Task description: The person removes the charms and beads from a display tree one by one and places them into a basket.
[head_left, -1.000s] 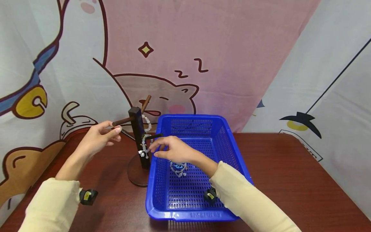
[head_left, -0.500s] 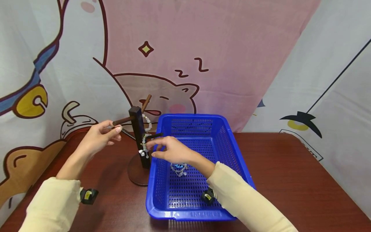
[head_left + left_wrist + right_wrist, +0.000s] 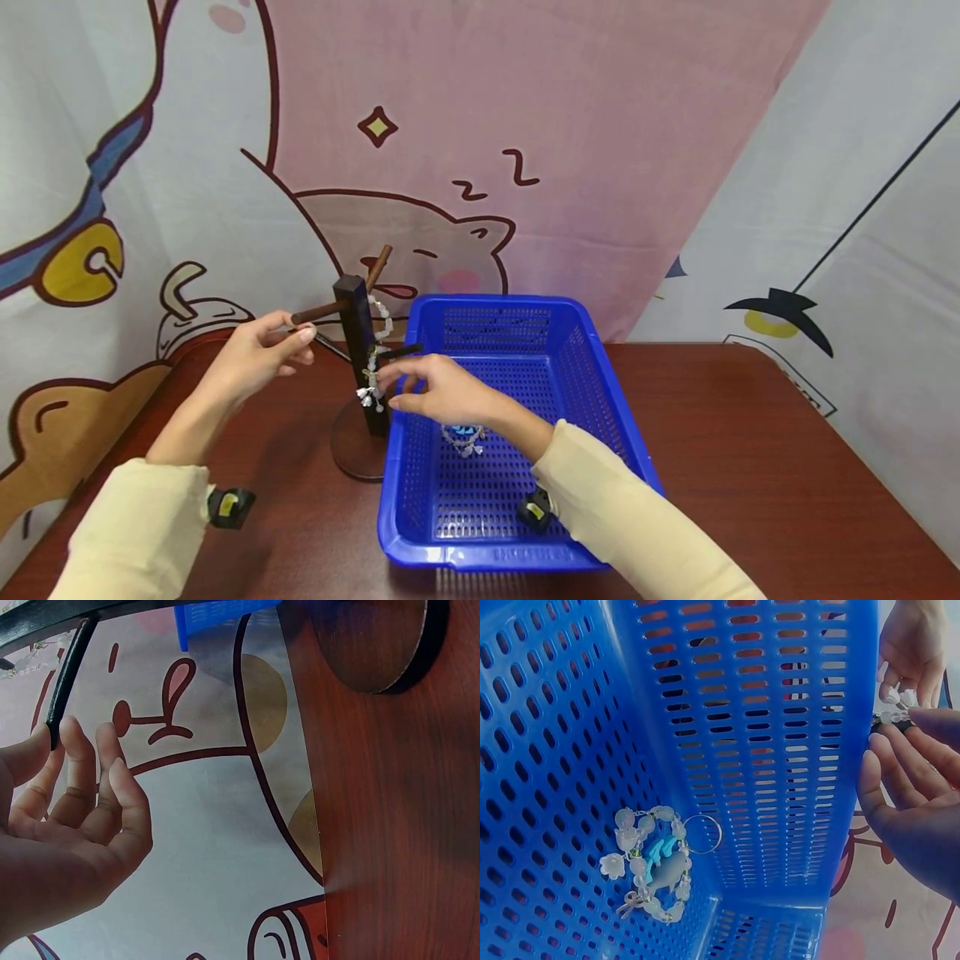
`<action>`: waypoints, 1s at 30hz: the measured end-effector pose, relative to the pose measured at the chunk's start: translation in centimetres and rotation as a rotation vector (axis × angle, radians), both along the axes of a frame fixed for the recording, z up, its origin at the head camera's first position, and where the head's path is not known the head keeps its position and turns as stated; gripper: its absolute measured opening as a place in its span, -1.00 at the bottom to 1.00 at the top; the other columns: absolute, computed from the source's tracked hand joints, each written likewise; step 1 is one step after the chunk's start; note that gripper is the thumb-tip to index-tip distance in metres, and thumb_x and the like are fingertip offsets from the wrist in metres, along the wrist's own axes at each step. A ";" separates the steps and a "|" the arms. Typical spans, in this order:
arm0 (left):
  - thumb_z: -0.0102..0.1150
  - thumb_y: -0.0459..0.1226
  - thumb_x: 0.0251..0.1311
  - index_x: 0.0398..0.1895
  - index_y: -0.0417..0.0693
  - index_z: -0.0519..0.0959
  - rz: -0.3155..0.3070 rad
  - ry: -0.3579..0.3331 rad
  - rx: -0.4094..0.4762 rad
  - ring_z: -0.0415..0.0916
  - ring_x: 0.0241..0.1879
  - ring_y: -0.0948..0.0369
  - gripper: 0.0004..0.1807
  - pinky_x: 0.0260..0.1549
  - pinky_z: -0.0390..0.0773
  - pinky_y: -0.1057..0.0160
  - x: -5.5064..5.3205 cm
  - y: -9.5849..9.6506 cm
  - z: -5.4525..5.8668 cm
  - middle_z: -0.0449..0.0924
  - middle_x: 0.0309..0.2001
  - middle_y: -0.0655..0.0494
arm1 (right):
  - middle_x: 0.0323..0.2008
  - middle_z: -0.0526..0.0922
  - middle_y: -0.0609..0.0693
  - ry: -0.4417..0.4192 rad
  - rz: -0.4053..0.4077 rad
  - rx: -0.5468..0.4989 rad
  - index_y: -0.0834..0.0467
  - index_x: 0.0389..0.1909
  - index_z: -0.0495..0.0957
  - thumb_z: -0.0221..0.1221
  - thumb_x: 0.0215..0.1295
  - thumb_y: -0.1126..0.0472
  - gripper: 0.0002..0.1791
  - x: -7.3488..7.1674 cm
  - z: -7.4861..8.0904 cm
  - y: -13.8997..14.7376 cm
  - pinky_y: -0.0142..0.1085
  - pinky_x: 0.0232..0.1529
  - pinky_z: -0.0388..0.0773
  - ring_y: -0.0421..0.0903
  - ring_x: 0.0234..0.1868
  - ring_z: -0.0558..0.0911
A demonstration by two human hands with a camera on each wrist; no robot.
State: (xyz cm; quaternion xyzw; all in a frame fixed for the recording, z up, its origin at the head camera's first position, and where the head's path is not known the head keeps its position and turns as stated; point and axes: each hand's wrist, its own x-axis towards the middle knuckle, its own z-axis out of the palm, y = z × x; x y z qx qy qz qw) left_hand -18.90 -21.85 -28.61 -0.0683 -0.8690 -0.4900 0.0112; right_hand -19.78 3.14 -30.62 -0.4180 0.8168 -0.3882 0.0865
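Observation:
A dark wooden bracelet stand (image 3: 358, 350) with several pegs stands left of a blue plastic basket (image 3: 517, 557). My left hand (image 3: 258, 354) pinches the tip of its black peg (image 3: 69, 679) between thumb and index finger. A pale beaded bracelet (image 3: 371, 375) with white flower charms hangs from the right peg. My right hand (image 3: 450, 390), over the basket's left rim, touches this bracelet with extended fingers. Another pale bracelet (image 3: 386, 321) hangs behind, from the back peg. Inside the basket lies a further beaded bracelet (image 3: 676, 900), around a blue-and-grey piece (image 3: 666, 870).
A thin metal ring (image 3: 705, 834) lies beside the bracelet in the basket. The stand's round base (image 3: 352, 454) sits close to the basket wall. Behind the reddish-brown table (image 3: 720, 467) hangs a cartoon-printed cloth (image 3: 600, 167).
My right hand has moved slightly left to the hanging bracelet, and its flower charm has swung a little left. My left hand keeps its pinch on the peg.

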 end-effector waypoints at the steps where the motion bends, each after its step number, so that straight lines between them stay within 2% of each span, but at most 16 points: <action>1: -0.04 -0.13 0.32 -0.30 -0.26 0.30 0.001 0.001 0.000 0.54 -0.40 0.37 -0.69 -0.41 0.53 0.32 0.0 0.0 0.0 0.59 -0.43 0.00 | -0.19 0.63 0.06 0.001 0.005 -0.003 0.25 -0.02 0.51 0.18 0.16 0.38 -0.68 0.0 -0.1 -0.1 -0.46 -0.32 0.46 -0.29 -0.31 0.52; 6: -0.02 -0.14 0.31 -0.32 -0.27 0.32 0.002 0.013 -0.002 0.54 -0.43 0.37 -0.69 -0.42 0.53 0.33 0.0 -0.1 0.0 0.59 -0.45 0.03 | -0.20 0.62 0.05 0.017 0.018 -0.002 0.25 -0.07 0.52 0.18 0.16 0.38 -0.71 -0.1 -0.3 -0.3 -0.47 -0.28 0.45 -0.28 -0.31 0.51; 15: -0.02 -0.14 0.32 -0.32 -0.27 0.32 -0.004 0.022 -0.006 0.55 -0.43 0.34 -0.69 -0.43 0.53 0.33 -0.1 -0.1 0.0 0.61 -0.40 -0.08 | -0.25 0.62 0.01 0.034 0.021 -0.009 0.24 -0.13 0.53 0.20 0.13 0.38 -0.75 -0.2 -0.5 -0.4 -0.47 -0.31 0.45 -0.31 -0.35 0.49; 23: -0.02 -0.14 0.31 -0.31 -0.27 0.33 -0.005 0.015 -0.005 0.55 -0.42 0.33 -0.69 -0.43 0.53 0.32 -0.1 -0.1 0.0 0.62 -0.41 -0.05 | -0.31 0.61 -0.01 0.014 0.014 -0.018 0.24 -0.18 0.53 0.21 0.14 0.36 -0.80 -0.1 -0.6 -0.5 -0.48 -0.32 0.45 -0.32 -0.37 0.49; 30: -0.03 -0.16 0.32 -0.29 -0.27 0.32 -0.009 0.009 0.004 0.56 -0.42 0.32 -0.71 -0.42 0.53 0.33 -0.1 -0.1 0.0 0.61 -0.39 -0.12 | -0.38 0.58 -0.02 0.001 0.000 -0.045 0.23 -0.30 0.53 0.21 0.13 0.36 -0.89 0.1 -0.7 -0.5 -0.47 -0.33 0.45 -0.31 -0.37 0.48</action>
